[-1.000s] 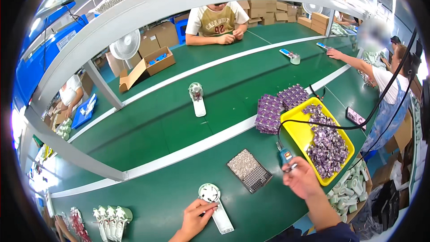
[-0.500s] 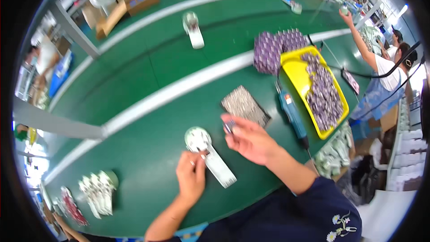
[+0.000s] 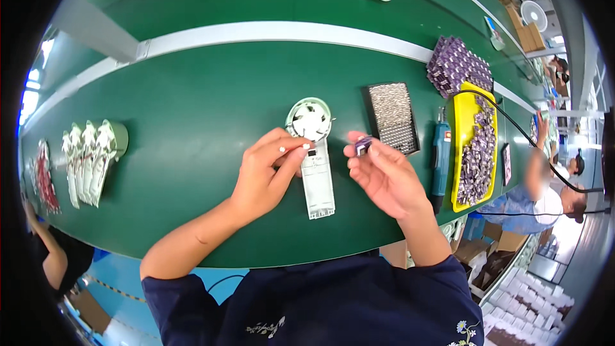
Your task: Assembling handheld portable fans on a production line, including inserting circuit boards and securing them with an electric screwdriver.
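Observation:
A handheld fan with a round pale green head (image 3: 310, 120) and a long white handle (image 3: 318, 189) lies on the green workbench in front of me. My left hand (image 3: 266, 166) is closed in a pinch at the fan's neck; a tiny white spot shows at the fingertips, too small to name. Just right of the fan, my right hand (image 3: 392, 176) is raised, palm partly up, with a small purple-and-silver part (image 3: 363, 146) between thumb and fingers. Behind that hand lies a dark tray of small metallic pieces (image 3: 392, 115).
On the right are a teal electric screwdriver (image 3: 441, 154), a yellow bin (image 3: 457, 179) of purple-and-silver parts and a purple stack (image 3: 456, 67). Several white fan pieces (image 3: 90, 160) and red wires (image 3: 45, 179) lie left. A black cable (image 3: 522, 138) crosses the right; a rail (image 3: 269, 31) runs behind.
My view has turned, so the bench appears shifted and rotated. My left hand stays at the fan's neck; my right hand still holds the purple-and-silver part beside the fan.

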`<action>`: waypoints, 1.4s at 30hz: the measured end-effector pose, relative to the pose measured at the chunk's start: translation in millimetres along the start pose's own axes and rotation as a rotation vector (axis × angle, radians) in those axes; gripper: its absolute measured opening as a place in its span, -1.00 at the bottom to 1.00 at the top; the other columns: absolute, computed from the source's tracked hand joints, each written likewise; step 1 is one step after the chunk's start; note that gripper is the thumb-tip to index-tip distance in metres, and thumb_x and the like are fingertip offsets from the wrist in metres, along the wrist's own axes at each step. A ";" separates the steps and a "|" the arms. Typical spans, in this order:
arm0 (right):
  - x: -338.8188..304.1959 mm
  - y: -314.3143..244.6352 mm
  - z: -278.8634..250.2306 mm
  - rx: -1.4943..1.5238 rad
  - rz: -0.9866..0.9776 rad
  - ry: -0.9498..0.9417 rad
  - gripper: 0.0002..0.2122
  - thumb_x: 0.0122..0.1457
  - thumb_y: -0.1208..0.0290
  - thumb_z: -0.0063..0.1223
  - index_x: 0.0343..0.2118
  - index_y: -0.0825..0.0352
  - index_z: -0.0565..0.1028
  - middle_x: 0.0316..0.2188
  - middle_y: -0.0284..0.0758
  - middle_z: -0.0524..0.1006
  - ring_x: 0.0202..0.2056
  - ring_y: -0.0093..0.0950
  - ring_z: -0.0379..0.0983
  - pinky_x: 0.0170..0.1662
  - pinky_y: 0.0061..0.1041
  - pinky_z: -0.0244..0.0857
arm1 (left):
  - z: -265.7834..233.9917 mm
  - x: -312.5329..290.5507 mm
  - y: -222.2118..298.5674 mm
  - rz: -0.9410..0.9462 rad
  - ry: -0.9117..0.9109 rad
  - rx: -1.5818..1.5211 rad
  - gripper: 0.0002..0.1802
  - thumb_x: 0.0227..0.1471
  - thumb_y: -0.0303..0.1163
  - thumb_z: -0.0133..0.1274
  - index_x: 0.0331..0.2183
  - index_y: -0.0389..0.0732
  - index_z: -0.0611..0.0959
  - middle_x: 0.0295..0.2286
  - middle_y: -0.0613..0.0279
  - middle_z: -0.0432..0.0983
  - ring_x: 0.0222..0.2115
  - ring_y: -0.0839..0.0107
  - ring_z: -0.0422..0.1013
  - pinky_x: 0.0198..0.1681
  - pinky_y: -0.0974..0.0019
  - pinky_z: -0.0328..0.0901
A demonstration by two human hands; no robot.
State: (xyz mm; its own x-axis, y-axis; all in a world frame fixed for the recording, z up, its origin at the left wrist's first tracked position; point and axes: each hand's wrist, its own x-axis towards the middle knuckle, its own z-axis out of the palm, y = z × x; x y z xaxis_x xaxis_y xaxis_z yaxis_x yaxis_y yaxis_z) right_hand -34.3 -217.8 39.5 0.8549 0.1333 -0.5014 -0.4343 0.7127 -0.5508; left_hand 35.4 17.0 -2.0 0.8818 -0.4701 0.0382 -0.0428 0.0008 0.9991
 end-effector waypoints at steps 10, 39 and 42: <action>37.5 16.8 12.1 -1.672 -1.222 -0.121 -0.65 -0.01 0.70 0.27 -0.09 0.40 0.65 -0.20 -0.19 0.58 -0.23 -0.25 0.54 -0.19 -0.37 0.49 | 3.6 -0.9 -0.6 -0.074 0.088 -0.058 -0.89 0.27 -0.57 0.05 -0.18 -0.40 0.60 -0.33 0.10 0.52 -0.45 0.40 0.55 -0.39 0.39 0.50; 36.3 -8.9 18.7 -1.637 -0.893 -0.193 -0.65 -0.04 0.66 0.42 -0.13 0.36 0.68 -0.24 -0.34 0.51 -0.40 -0.56 0.47 -0.34 -0.58 0.36 | 2.8 2.2 0.1 -0.009 0.082 0.027 -0.88 0.28 -0.53 0.07 -0.16 -0.35 0.55 -0.33 0.07 0.52 -0.47 0.37 0.56 -0.40 0.34 0.48; 40.4 -12.7 31.6 -1.681 -0.741 -0.211 -0.70 -0.01 0.58 0.42 -0.15 0.30 0.69 -0.27 -0.37 0.50 -0.46 -0.60 0.43 -0.40 -0.56 0.32 | 4.7 -1.3 -0.9 -0.005 0.088 0.030 -0.89 0.28 -0.52 0.06 -0.17 -0.35 0.54 -0.34 0.07 0.52 -0.48 0.36 0.56 -0.41 0.34 0.48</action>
State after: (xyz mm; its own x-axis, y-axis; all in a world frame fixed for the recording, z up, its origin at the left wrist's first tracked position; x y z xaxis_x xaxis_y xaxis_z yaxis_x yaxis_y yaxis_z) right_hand 14.8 -199.7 47.3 0.9387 0.3186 0.1318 0.3227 -0.6769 -0.6615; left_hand 32.1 13.4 -3.1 0.9198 -0.3907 0.0358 -0.0510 -0.0286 0.9983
